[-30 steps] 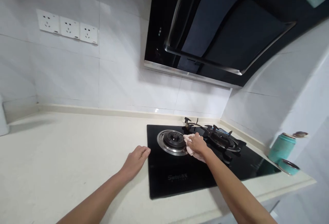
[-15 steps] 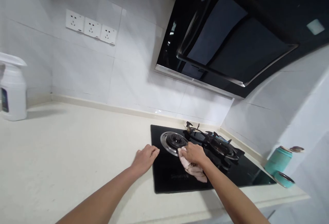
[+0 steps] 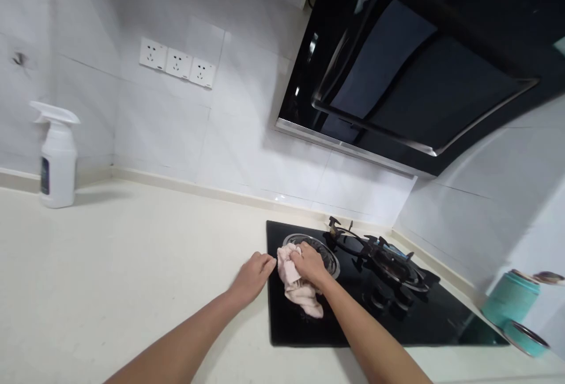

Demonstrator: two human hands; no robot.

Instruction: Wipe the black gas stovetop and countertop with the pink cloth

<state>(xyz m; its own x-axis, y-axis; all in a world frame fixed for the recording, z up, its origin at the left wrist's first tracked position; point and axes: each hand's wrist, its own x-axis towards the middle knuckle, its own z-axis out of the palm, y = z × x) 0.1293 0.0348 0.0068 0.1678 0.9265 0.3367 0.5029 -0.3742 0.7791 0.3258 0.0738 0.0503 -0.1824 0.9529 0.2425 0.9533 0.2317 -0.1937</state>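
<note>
My right hand [image 3: 310, 264] grips a crumpled pale pink cloth [image 3: 300, 296] and presses it on the left part of the black gas cooktop [image 3: 326, 331]. The cloth covers the near-left side of the burner [image 3: 330, 257], whose metal ring shows around it. My left hand [image 3: 253, 278] rests on the counter at the cooktop's left edge, its fingers curled in with nothing seen in them. Over the right burner sits a black pan support [image 3: 392, 263]; another such support lies behind, leaning towards the wall.
A white spray bottle [image 3: 59, 163] stands at the left on the pale counter [image 3: 132, 254]. Teal containers [image 3: 512, 299] stand past the cooktop's right end. Above hangs a black range hood [image 3: 397, 78]. Wall sockets [image 3: 178, 63] are set in the tiled wall.
My right hand has wiped the cloth leftwards, from the burner's near-right side to its left side. My left hand keeps its place by the cooktop's edge. The view has shifted left.
</note>
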